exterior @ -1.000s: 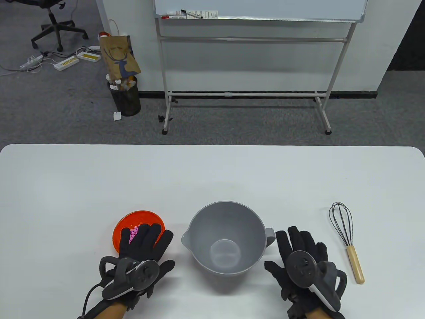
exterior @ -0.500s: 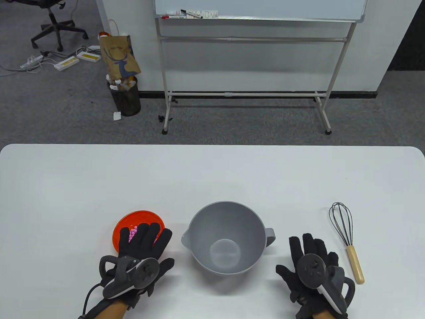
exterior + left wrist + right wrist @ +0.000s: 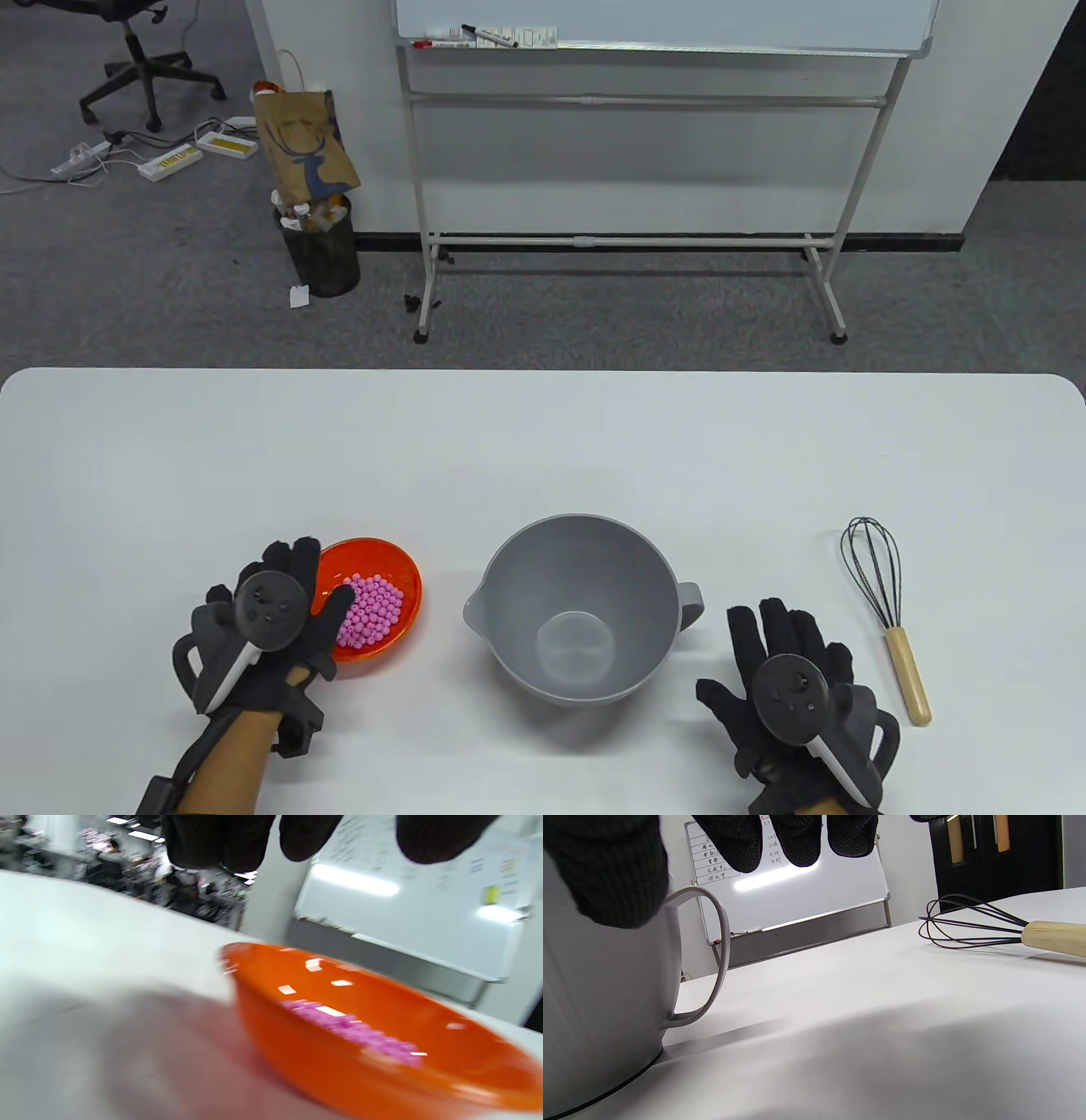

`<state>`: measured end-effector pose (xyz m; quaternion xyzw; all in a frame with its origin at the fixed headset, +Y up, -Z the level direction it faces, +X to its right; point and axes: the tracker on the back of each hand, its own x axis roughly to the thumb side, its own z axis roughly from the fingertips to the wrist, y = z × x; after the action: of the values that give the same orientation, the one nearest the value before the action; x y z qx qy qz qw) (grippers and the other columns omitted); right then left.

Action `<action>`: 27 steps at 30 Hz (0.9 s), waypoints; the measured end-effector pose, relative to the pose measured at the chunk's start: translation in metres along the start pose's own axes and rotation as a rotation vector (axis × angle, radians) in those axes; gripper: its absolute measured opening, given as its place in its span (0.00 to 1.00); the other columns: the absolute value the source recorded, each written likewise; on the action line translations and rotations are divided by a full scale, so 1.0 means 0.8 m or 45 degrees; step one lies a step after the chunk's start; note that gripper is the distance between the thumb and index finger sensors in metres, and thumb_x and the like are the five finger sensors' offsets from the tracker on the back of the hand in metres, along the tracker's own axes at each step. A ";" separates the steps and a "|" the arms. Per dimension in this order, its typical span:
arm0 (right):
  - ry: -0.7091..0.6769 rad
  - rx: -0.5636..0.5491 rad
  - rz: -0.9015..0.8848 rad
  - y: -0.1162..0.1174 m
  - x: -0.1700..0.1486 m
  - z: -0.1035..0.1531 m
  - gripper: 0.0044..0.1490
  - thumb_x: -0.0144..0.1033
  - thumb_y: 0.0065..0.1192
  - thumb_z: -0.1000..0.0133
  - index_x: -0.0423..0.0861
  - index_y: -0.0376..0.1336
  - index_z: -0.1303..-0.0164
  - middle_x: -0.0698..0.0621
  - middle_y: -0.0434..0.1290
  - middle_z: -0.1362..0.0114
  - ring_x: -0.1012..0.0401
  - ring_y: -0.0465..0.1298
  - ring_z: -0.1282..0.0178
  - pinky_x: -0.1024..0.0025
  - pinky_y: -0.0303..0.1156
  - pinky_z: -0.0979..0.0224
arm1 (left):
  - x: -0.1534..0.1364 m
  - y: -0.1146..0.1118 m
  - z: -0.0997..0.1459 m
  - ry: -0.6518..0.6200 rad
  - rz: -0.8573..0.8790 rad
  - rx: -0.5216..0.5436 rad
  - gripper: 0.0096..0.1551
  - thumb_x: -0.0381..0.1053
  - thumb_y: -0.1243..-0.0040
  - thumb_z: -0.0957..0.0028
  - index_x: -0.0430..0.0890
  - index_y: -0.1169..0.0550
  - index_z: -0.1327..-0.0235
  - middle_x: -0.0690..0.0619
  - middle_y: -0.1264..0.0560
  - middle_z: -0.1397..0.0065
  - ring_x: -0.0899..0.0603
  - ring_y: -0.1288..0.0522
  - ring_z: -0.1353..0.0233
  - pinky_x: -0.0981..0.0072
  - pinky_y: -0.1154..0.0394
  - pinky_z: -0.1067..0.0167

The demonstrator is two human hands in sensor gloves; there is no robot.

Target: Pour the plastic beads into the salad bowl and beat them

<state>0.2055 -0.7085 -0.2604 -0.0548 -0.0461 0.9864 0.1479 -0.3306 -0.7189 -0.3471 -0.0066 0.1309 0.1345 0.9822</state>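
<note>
An orange bowl [image 3: 405,570] holding pink plastic beads [image 3: 373,607] sits on the white table, left of the empty grey salad bowl [image 3: 509,556]. My left hand [image 3: 310,581] stands on edge at the orange bowl's left rim, thumb over the inside and fingers beyond the far rim. In the left wrist view its fingers [image 3: 212,840] hang spread above the orange bowl [image 3: 297,1035], apart from it. My right hand [image 3: 764,654] lies flat on the table with straight fingers, between the salad bowl's handle [image 3: 691,598] and the whisk [image 3: 887,611], holding nothing.
The whisk has black wires and a wooden handle [image 3: 908,675] and lies near the table's right end. A whiteboard on a stand [image 3: 645,25] and a bin [image 3: 322,246] stand on the floor beyond the table's far edge.
My left hand has slid off the top of the orange bowl to its left rim and turned on edge, uncovering the beads. The right hand drew back from the salad bowl.
</note>
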 end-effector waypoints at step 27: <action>0.020 0.010 0.011 0.001 0.000 -0.002 0.57 0.66 0.70 0.55 0.61 0.49 0.18 0.52 0.48 0.10 0.46 0.49 0.07 0.35 0.43 0.15 | -0.038 -0.027 -0.026 0.206 0.550 -0.157 0.28 0.57 0.38 0.48 0.41 0.22 0.42 0.58 0.12 0.71 0.54 0.14 0.74 0.57 0.17 0.54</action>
<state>0.2057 -0.7090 -0.2619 -0.0620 -0.0409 0.9868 0.1441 -0.3586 -0.7487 -0.3599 -0.0493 0.1991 0.3484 0.9146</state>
